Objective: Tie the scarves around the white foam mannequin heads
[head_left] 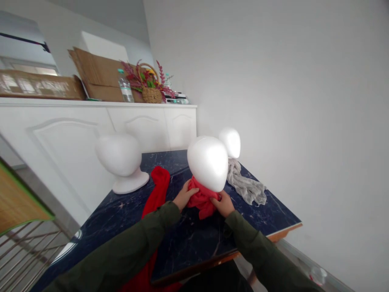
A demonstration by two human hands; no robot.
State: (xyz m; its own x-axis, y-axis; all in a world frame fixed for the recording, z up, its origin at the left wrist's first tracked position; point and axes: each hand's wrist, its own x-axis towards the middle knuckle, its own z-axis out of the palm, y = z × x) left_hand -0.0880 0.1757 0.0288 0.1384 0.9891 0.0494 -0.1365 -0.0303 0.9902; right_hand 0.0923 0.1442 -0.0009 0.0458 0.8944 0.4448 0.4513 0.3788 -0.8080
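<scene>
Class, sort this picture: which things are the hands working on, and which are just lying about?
In hand: left hand and right hand gripping the red scarf, wrapped at the neck of the middle foam head.

Lying about: bare foam head, far foam head, grey scarf, water bottle, flower basket, cardboard.

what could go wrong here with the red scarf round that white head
The middle head looks light; a hard tug from the left hand or right hand on the red scarf could tip it. The scarf's long tail hangs over the near edge of the table and might drag or snag.
</scene>
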